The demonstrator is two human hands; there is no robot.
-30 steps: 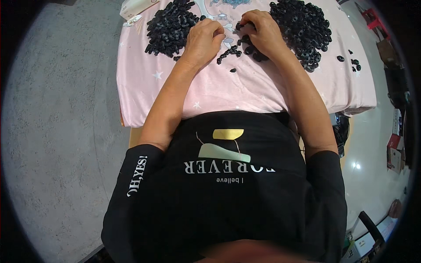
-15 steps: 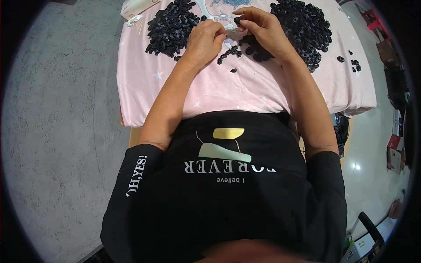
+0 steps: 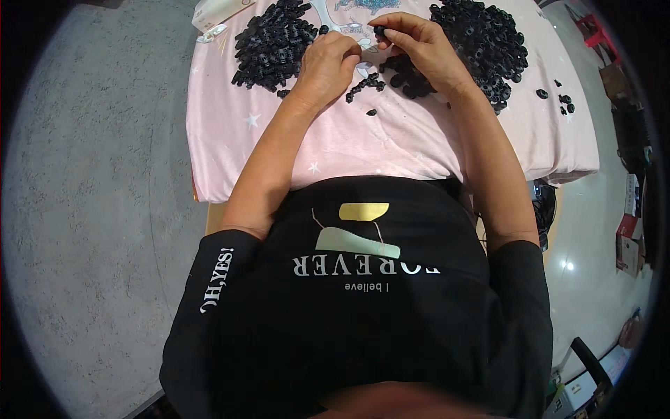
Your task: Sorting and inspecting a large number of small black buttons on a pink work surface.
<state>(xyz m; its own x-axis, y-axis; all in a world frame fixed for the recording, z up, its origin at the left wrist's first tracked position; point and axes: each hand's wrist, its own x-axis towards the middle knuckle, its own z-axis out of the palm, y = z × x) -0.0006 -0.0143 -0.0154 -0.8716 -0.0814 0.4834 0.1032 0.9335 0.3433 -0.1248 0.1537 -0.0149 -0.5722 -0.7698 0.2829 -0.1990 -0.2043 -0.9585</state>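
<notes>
My left hand (image 3: pixel 326 64) is closed, with its fingers curled away from me. A small black part (image 3: pixel 323 30) pokes out beyond its knuckles, and its fingertips are mostly hidden. To the right, my right hand (image 3: pixel 424 50) pinches a small round black piece (image 3: pixel 379 32) between thumb and forefinger. A heap of black ridged parts (image 3: pixel 271 45) lies to the left of my left hand. Beyond my right wrist spreads a bigger heap of black ring-like pieces (image 3: pixel 488 45). Between my wrists sits a little cluster of tiny black pieces (image 3: pixel 366 84).
A pink patterned cloth (image 3: pixel 377 150) covers the table. One stray black piece (image 3: pixel 371 112) lies nearer to me, and several more (image 3: pixel 567 109) lie at the right. A white box (image 3: pixel 218 12) stands at the far left corner, and clear bluish bits (image 3: pixel 370 4) lie at the far edge.
My right hand has shifted very slightly, the round black piece still in its pinch. My left hand stays almost in place.
</notes>
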